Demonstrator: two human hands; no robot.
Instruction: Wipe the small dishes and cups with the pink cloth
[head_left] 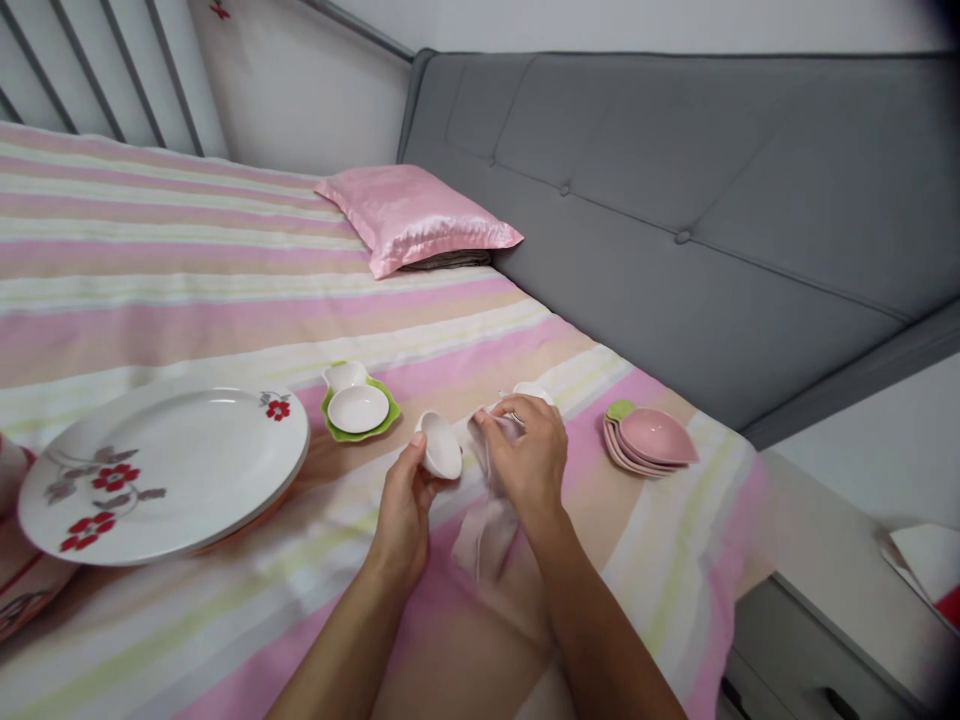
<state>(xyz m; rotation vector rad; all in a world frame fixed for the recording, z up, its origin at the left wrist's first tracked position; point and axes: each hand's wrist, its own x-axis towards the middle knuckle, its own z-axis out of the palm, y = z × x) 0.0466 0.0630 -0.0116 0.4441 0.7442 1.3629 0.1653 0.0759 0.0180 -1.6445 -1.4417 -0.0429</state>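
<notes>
On a bed spread with a pastel-striped cotton sheet [300, 590], a large white oval plate with red flowers [191, 450] sits at far left, near a white gourd-shaped dish [359, 409] nested on a scalloped green dish [349, 436]. At centre, the person's left hand [405, 498] grips a small, smooth white bowl [441, 446] by its left edge, thumb at the rim, fingers behind. The bowl is tipped up off the sheet, its longer axis slanting from upper left to lower right, its hollow apparently facing the camera. Just right of it, across a narrow gap, the right hand [534, 455] has its fingers closed on a thin, crumpled, pale pinkish cloth [481, 545], which hangs toward the sheet; the fabric appears not to touch the bowl. Behind that hand a white piece [534, 390] is mostly hidden. At right stand stacked pink leaf-shaped bowls [651, 440].
</notes>
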